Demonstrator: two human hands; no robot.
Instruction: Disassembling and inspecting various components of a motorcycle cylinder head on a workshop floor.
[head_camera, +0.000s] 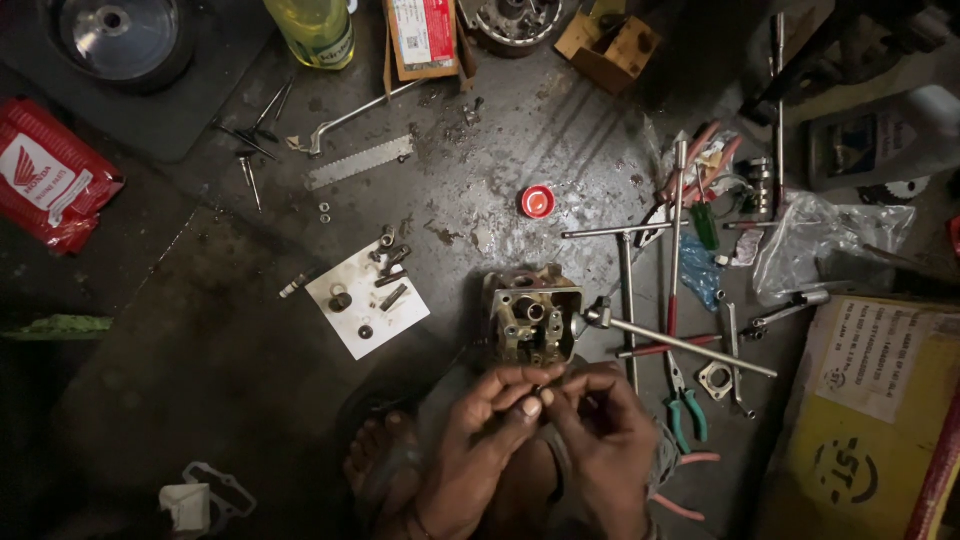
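Note:
My left hand (478, 440) and my right hand (605, 440) meet low in the middle of the head view, fingertips pinched together on a very small part that I cannot make out. Just above them a metal engine cylinder head (533, 318) sits on the oily floor, its open side up. A long T-handle socket wrench (680, 345) lies against its right side. My bare foot (380, 465) shows below left of the hands.
A white sheet (352, 322) with bolts and small parts lies left of the cylinder head. Wrenches, a T-handle and green-handled pliers (688, 412) lie to the right, beside a yellow box (880, 420). A red cap (537, 201), saw blade (358, 163), bottle (315, 30) and red packet (45, 175) lie farther off.

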